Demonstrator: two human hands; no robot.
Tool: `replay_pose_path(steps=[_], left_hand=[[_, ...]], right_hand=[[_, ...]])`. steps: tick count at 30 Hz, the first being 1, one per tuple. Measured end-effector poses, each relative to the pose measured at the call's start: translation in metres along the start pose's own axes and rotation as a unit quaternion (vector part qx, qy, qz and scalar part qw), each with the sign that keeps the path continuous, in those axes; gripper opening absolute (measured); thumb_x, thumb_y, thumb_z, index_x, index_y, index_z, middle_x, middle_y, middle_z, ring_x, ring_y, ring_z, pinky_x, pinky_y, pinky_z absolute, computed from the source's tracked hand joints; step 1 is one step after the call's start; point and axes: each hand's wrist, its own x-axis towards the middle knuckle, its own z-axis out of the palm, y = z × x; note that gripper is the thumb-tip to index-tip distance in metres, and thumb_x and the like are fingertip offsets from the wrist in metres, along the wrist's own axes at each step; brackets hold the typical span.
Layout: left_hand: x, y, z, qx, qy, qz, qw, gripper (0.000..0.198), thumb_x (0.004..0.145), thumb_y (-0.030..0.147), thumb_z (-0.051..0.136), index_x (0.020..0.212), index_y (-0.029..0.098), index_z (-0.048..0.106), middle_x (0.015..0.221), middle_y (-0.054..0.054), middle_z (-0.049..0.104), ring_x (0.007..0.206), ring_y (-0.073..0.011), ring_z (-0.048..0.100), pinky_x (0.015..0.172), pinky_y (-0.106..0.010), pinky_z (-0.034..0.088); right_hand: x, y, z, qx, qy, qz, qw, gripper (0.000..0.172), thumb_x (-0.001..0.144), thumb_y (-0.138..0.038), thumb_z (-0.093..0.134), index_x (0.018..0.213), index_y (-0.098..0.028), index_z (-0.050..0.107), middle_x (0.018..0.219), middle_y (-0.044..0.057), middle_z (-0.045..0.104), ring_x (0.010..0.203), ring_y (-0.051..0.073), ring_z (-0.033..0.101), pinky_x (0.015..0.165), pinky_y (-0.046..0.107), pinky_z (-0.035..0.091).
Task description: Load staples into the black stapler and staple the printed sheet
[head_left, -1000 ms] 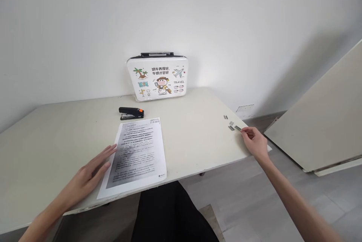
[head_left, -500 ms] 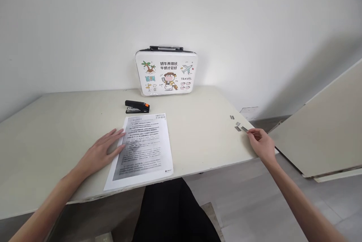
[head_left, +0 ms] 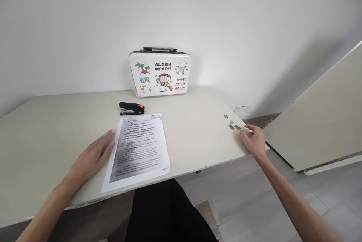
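A printed sheet of paper [head_left: 138,147] lies near the front edge of the table, with the black stapler [head_left: 132,108] with an orange button just behind its top edge. My left hand [head_left: 92,155] lies flat on the table, its fingertips at the paper's left edge. At the table's right end, several short grey strips of staples [head_left: 231,127] lie in a loose group. My right hand [head_left: 254,140] is just right of the nearest strip, thumb and forefinger apart and nothing visible between them.
A white case [head_left: 161,74] with cartoon pictures and a black handle leans on the wall behind the table [head_left: 195,132]. A pale panel [head_left: 325,121] stands slanted on the right, beyond the table's edge.
My right hand has let go of a staple strip, which lies by the others, and its fingers have parted. My left hand has slid left, off the paper. The view shifted slightly.
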Motion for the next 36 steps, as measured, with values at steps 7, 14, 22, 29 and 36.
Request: replay_pose_path(steps=[7,14,22,29,36], left_hand=[[0.001,0.002,0.001,0.000,-0.006,0.000,1.000,0.071,0.102,0.064,0.029,0.158,0.022,0.043,0.163,-0.006,0.048,0.146,-0.0349,0.050,0.125,-0.054,0.036],[0.001,0.002,0.001,0.017,0.000,0.003,1.000,0.072,0.102,0.065,0.027,0.155,0.021,0.047,0.158,-0.009,0.053,0.142,-0.0352,0.054,0.123,-0.052,0.039],[0.000,0.000,0.007,0.026,0.024,0.028,0.999,0.064,0.103,0.062,0.030,0.150,0.023,0.051,0.156,-0.007,0.056,0.140,-0.0328,0.056,0.123,-0.050,0.039],[-0.004,-0.004,0.009,0.023,0.039,0.062,0.997,0.063,0.105,0.063,0.032,0.148,0.023,0.054,0.157,-0.008,0.055,0.145,-0.0301,0.052,0.126,-0.049,0.037],[-0.008,-0.003,0.007,0.041,0.030,0.090,0.995,0.065,0.102,0.067,0.044,0.151,0.025,0.052,0.159,-0.007,0.053,0.150,-0.0318,0.046,0.125,-0.054,0.038]], right_hand=[[0.009,0.002,0.011,-0.086,-0.107,-0.050,0.989,0.081,0.082,-0.070,0.064,0.143,-0.017,0.056,0.149,0.021,0.055,0.141,0.039,0.048,0.110,0.047,0.043],[0.042,-0.021,0.054,-0.097,-0.135,-0.034,0.985,0.088,0.083,-0.071,0.062,0.147,-0.010,0.054,0.152,0.025,0.054,0.143,0.042,0.048,0.118,0.053,0.037],[0.070,-0.065,0.131,-0.048,-0.161,-0.063,0.984,0.059,0.089,-0.050,0.063,0.136,-0.016,0.064,0.146,0.020,0.058,0.136,0.035,0.054,0.116,0.050,0.042],[0.056,-0.158,0.241,0.072,-0.236,-0.145,0.958,0.039,0.089,-0.039,0.065,0.123,-0.021,0.071,0.133,0.014,0.066,0.125,0.030,0.061,0.112,0.049,0.046],[0.021,-0.263,0.310,0.206,-0.362,-0.221,0.882,0.034,0.103,-0.045,0.047,0.114,-0.024,0.071,0.117,0.006,0.078,0.108,0.021,0.070,0.102,0.036,0.051]])
